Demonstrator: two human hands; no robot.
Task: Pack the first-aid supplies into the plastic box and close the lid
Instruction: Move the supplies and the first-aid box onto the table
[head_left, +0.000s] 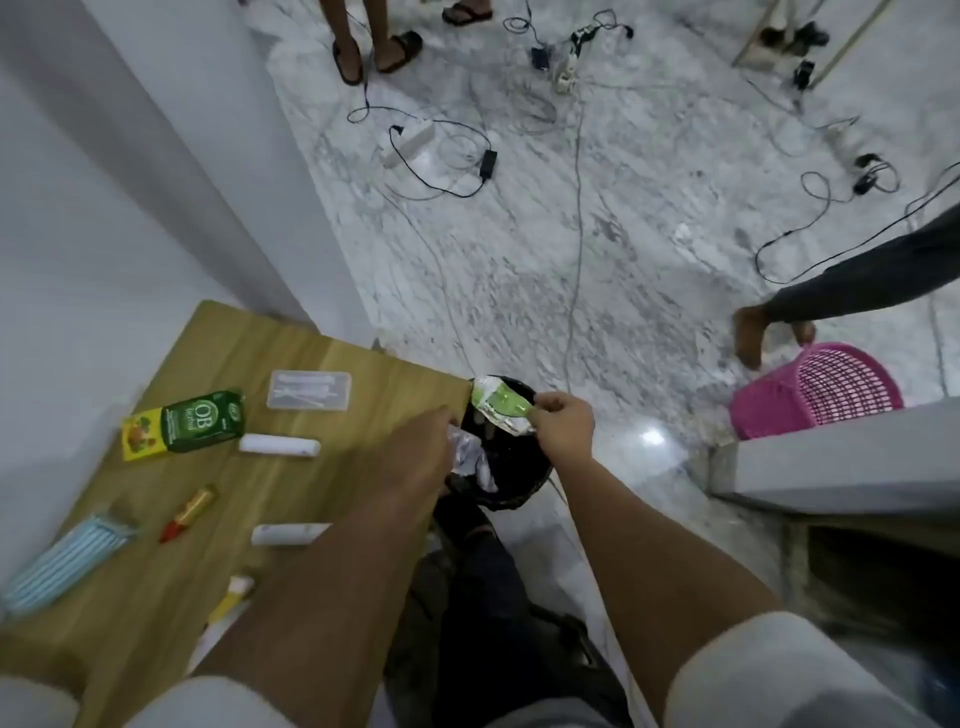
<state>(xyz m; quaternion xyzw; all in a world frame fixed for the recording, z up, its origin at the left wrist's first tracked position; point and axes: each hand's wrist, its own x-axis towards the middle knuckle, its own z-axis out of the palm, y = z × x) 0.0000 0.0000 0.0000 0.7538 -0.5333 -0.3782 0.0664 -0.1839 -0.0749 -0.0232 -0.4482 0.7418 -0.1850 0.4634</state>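
My right hand (563, 423) pinches a green and silver foil wrapper (498, 408) over a black bin (514, 467). My left hand (415, 457) reaches over the table's right edge above the bin; whether its fingers hold the crumpled white scraps under them is hidden. On the wooden table (322, 358) lie a clear plastic box (309, 391) with its lid on, a green OB Herbal carton (200, 421), a yellow carton (141, 434), two white tubes (279, 446) (285, 534), a red and gold stick (189, 512), blue face masks (67, 561) and a yellow tube (231, 597).
The black bin stands on the marble floor just right of the table. A pink basket (821, 392) is at the right, with another person's hand on its rim. Cables and power strips (441, 150) sprawl across the floor. Sandalled feet (374, 49) stand far off. A grey ledge (831, 457) lies right.
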